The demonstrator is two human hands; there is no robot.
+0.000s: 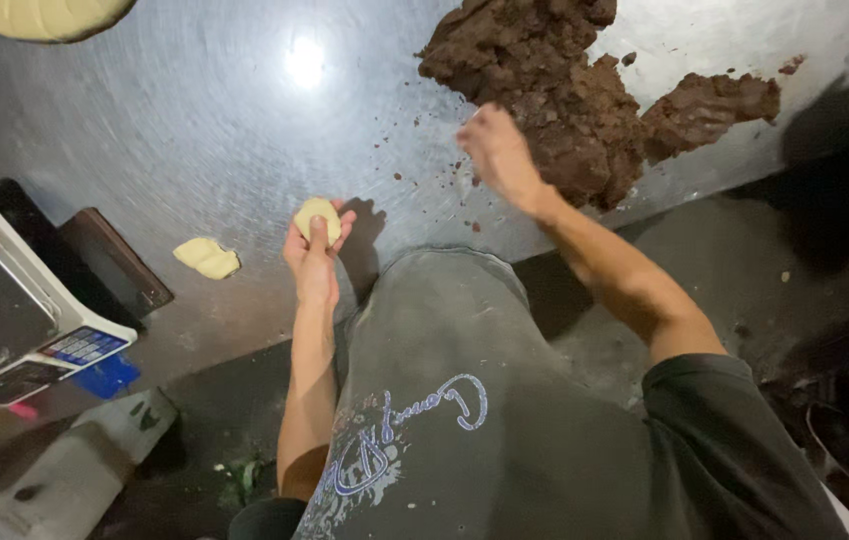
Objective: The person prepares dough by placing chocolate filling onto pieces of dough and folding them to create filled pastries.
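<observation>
From the head view, looking straight down, the left hand (314, 255) is raised in front of the body with the forearm running up from the bottom of the frame, palm turned upward, its grip cupped around a small pale dough piece (317, 216), the thumb pressing across the top of it. The right hand (500, 155) is stretched out further over the steel desk (194, 130), arm bent at the elbow, fingers loosely curled and blurred; it sits at the near edge of the brown filling mass (554, 90), and whether its grip holds any of that filling cannot be told. The brown mass lies heaped directly on the desk, with a smaller lump (709, 105) off to its right and crumbs scattered about. A second pale dough scrap (207, 257) lies on the desk to the left of the left hand, apart from it. At the far left stands a weighing scale (14, 310) with a steel pan, partly cut off by the frame, with a dark flat board (112, 262) beside it. A large pale dough sheet (44, 15) shows at the top left corner, mostly out of frame. The person's grey printed shirt hides the desk edge below the hands, and the right side of the picture is too dark to make out.
</observation>
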